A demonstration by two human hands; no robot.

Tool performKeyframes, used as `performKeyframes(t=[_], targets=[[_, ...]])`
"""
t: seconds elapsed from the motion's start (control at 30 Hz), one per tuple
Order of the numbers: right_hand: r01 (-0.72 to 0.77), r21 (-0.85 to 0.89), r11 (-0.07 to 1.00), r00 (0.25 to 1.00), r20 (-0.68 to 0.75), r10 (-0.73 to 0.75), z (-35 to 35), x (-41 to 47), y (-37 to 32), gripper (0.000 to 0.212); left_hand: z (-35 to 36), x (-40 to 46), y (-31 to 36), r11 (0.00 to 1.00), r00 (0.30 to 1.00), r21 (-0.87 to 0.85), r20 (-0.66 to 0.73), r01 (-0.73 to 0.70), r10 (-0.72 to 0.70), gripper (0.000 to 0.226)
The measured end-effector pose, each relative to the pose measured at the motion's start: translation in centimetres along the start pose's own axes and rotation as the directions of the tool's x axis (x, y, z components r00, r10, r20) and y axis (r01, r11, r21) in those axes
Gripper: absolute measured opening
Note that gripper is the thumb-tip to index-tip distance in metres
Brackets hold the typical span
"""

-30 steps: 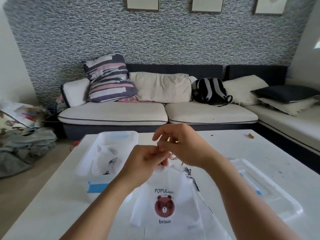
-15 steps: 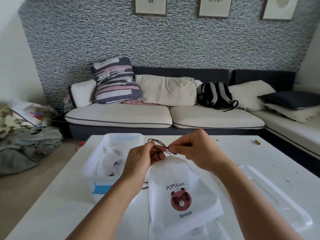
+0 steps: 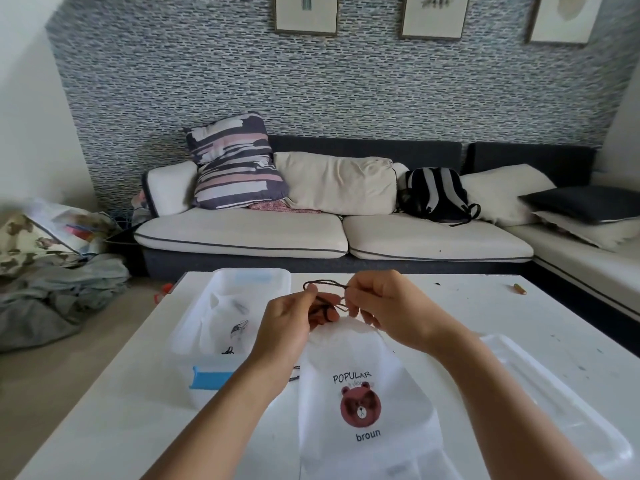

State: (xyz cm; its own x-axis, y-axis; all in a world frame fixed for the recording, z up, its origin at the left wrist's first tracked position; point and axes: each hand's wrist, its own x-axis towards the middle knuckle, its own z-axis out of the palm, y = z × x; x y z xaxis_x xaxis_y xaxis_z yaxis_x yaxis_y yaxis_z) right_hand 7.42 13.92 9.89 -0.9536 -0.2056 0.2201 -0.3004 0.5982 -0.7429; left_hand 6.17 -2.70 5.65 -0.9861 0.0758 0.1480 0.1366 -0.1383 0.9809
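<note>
Table [image 3: 104, 427] bears bin [image 3: 188, 341], bag [image 3: 408, 386]; left hand [image 3: 287, 327], right hand [image 3: 384, 306] pinch cord [image 3: 325, 282].

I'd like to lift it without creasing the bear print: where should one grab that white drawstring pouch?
Likely the gathered neck of the white pouch, from above: the dark cord, pinched by the left hand and right hand, draws it narrow there; the printed body lies wide and limp.

White table [image 3: 104, 427] with bin [image 3: 183, 341], lid [image 3: 571, 410], bag [image 3: 346, 358]
</note>
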Motion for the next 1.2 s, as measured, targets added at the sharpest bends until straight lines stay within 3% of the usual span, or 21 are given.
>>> performKeyframes(t=[0.1,0.27,0.4,0.57,0.73,0.93,1.2], targets=[[0.011,-0.003,1.0,0.999,-0.051,-0.011,0.7,0.1,-0.1,0.034,0.4,-0.2,-0.3,1.0,0.999,0.018,0.035,0.0,-0.001,0.047],[0.047,-0.168,0.985,0.993,-0.099,-0.065,2.0,0.3,0.2,0.034,1.0,-0.8,-0.2,0.998,0.999,0.06,0.04,0.022,-0.024,0.045],[0.031,-0.153,0.988,0.991,-0.127,-0.051,2.1,0.4,0.3,0.029,1.2,-1.1,-0.3,0.995,1.0,0.099,0.023,0.003,-0.006,0.041],[0.038,-0.167,0.985,0.995,-0.083,-0.052,2.0,0.1,-0.5,0.026,1.2,-1.0,-0.7,0.994,0.998,0.106,-0.063,0.028,-0.021,0.041],[0.034,-0.258,0.966,0.999,-0.004,-0.037,1.0,0.1,-0.7,0.02,1.2,-1.0,-1.0,0.995,0.996,0.046,-0.022,0.092,-0.091,0.036],[0.068,-0.343,0.937,0.998,0.026,-0.063,1.0,0.0,-0.8,0.021,1.7,-1.2,-1.3,0.997,0.994,0.046,-0.094,0.065,-0.061,0.04],[0.049,-0.156,0.987,0.998,-0.019,-0.052,-0.2,0.0,0.2,0.018,1.4,-0.9,-1.1,0.998,0.992,-0.058,-0.121,-0.037,0.03,0.023]])
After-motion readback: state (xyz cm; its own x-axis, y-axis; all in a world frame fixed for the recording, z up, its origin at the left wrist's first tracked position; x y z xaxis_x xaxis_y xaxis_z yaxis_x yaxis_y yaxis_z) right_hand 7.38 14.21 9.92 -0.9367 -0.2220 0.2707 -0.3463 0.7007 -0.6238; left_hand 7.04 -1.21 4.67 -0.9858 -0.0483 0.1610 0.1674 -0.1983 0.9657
